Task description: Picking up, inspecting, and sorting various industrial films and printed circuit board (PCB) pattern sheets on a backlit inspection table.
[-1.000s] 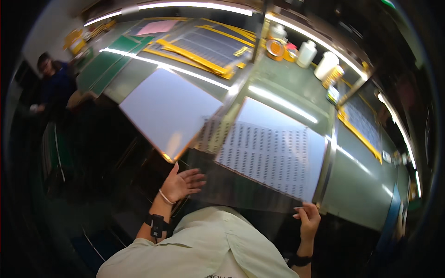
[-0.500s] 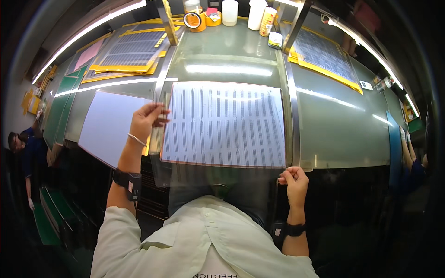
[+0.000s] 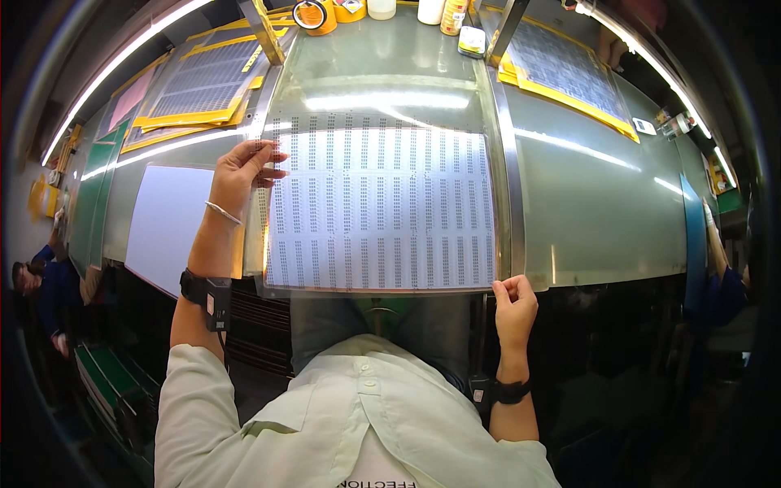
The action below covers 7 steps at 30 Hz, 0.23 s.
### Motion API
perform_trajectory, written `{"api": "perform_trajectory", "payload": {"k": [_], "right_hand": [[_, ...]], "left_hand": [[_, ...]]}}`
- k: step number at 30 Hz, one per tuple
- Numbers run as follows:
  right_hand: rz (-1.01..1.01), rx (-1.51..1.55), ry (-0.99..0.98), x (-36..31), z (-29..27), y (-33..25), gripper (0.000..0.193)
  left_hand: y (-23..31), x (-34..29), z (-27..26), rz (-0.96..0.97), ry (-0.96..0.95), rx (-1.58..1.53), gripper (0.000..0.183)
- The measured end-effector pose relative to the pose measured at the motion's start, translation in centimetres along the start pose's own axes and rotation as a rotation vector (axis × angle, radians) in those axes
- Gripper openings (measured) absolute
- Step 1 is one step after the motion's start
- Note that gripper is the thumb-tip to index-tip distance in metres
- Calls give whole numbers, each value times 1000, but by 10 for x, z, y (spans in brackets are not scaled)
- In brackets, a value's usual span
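Note:
A clear film printed with rows of small dark marks lies over a white panel with a thin copper-coloured edge on the glass-topped table. Its far part reaches past the panel's far edge. My left hand pinches the film near its far left side, some fingers spread. At the near right corner, my right hand grips the film between thumb and fingertips. Another white panel lies to the left, close to my left forearm. Whether film and panel touch everywhere I cannot tell.
Yellow-edged patterned sheets are stacked far left, others far right. Tape rolls and bottles line the back. A metal strip runs along the right of the work area. Co-workers are at both sides.
The film has moved away from me: its near part hung past the panel's near edge, and now its marks lie over the panel and past its far edge. Both hands moved along with it.

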State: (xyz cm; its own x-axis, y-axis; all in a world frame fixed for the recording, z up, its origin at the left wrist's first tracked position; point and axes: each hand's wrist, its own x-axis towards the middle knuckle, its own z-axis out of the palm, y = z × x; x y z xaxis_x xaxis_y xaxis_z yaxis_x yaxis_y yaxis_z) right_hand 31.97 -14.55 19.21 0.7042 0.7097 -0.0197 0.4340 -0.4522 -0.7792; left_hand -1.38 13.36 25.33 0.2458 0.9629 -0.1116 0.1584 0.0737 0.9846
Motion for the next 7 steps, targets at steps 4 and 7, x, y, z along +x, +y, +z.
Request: {"api": "perform_trajectory", "payload": {"k": [4, 7], "right_hand": [[35, 35, -18, 1, 1, 5, 16], [33, -4, -19, 1, 1, 1, 16]], "left_hand": [[-2, 6, 2, -38, 7, -13, 19], [-6, 11, 0, -37, 3, 6, 21]]}}
